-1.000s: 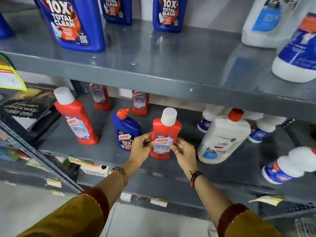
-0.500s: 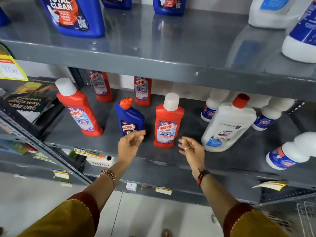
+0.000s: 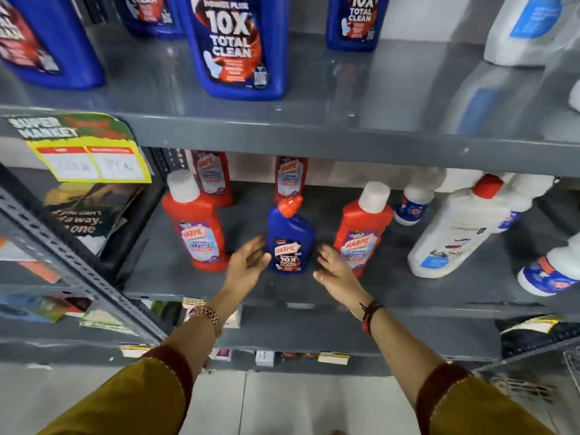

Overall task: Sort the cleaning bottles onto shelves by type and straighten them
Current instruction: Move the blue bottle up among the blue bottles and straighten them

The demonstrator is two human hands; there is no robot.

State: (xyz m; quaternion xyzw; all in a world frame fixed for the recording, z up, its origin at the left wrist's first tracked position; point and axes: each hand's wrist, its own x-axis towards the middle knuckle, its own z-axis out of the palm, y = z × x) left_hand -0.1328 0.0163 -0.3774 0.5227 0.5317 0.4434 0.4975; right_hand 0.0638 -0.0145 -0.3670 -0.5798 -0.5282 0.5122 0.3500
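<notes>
A: Since half a second ago we've swung left off the red bottle. Our left hand [image 3: 248, 262] and right hand [image 3: 334, 268] were flanking it, and now they bracket the small blue Harpic bottle [image 3: 290, 238] instead.

B: Both hands slack, fingers spread, nothing gripped. The left hand's fingertips are just beside the blue bottle's lower left edge; they're blurred, so we can't tell if they touch. The right hand sits a little apart on the other side.

A: The blue bottle stands upright between our hands, orange cap [image 3: 290, 205] angled to the right, on the grey middle shelf [image 3: 392, 287].

B: Beyond our right hand, the red bottle with the white cap [image 3: 364, 227] stands upright, our fingers overlapping its lower corner in view. Contact? Can't say.

A: To the left of our left hand, another red bottle [image 3: 196, 227], white-capped, leaning a touch. Behind them, two more red bottles [image 3: 213, 177] at the back.

B: Further right of our right hand, a big white bottle with a red cap [image 3: 461, 233], tilted, and smaller white bottles [image 3: 414, 199] behind it and near the right edge.

A: Above our hands, the upper shelf [image 3: 345, 133] carries large blue bottles [image 3: 238, 48] marked 10X Total Clean, with white bottles off to the right.

B: Up-left of our left hand, a yellow price tag [image 3: 94, 161] hangs from the shelf edge.
</notes>
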